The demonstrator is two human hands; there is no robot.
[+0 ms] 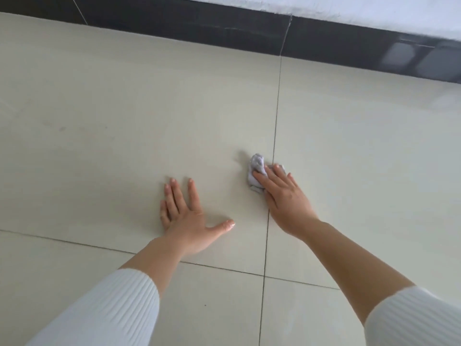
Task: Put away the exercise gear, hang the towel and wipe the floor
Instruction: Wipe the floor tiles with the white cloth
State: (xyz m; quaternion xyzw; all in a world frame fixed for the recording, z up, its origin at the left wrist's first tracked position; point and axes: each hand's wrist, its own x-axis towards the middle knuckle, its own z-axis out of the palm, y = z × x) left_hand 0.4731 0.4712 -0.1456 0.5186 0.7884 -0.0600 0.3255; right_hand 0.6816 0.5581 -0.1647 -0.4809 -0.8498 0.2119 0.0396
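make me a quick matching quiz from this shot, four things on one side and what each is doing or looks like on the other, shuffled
Things:
1. left hand
2. right hand
3. cloth
4. baseboard

States:
A. small, grey and crumpled, on the floor
B. dark strip along the foot of the wall
C. flat on the tile, fingers spread, holding nothing
D. pressing down on the cloth

Pairs: 1-C, 2-D, 3-A, 4-B
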